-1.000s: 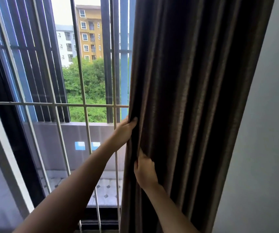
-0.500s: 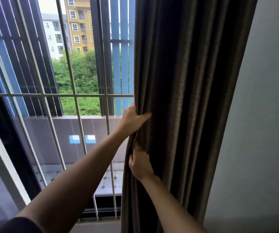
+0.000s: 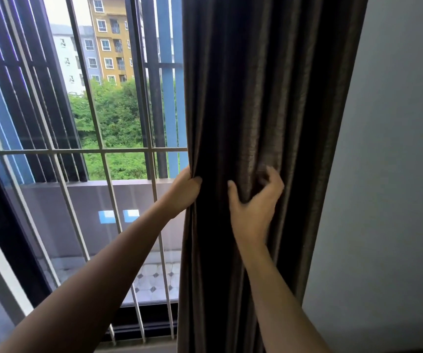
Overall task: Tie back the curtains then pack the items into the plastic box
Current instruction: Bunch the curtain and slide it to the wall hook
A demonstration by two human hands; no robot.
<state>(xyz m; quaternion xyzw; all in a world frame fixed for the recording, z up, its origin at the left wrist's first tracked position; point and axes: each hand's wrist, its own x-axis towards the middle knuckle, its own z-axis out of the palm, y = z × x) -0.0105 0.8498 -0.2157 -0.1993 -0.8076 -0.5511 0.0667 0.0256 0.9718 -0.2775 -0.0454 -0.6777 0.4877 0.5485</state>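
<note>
Curtain [image 3: 269, 85]: dark brown, heavy pleats, hanging between window and wall and gathered into a rough column. Not yet tied. No tie-back or hook is in view, so I can't tell where it fastens. The plastic box and items aren't in view either.

Risks, biggest first:
- The gather could spring open. Only some pleats are in hand and the wall-side folds hang loose. Freeing a hand to fetch a tie would likely drop the bunch.
- Squeezing with a downward pull would load the rail above, which is out of frame. Keep the pull sideways.
- Skewed tie: the hands sit at slightly different heights, so a band placed here may slope.
- Minor: left knuckles could catch the window bars. Depth to them can't be judged.

Left hand [image 3: 183, 193] grips the curtain's window-side edge, thumb in front, the rest wrapped behind the cloth. Right hand [image 3: 253, 202] is on the front folds. Its fingers [image 3: 274, 179] are curled in and pinch a bunch, thumb spread toward the left hand. The hands are near each other but apart.

Room:
- Plain grey wall [image 3: 396, 149] to the right, just beside the curtain.
- Window to the left, with a dark frame [image 3: 6, 225] and pale grille [image 3: 118, 150].
- Outside: apartment blocks [image 3: 111, 39], trees [image 3: 118, 118], balcony parapet [image 3: 90, 200], tiled balcony floor [image 3: 154, 281].
- No worktop in view.
</note>
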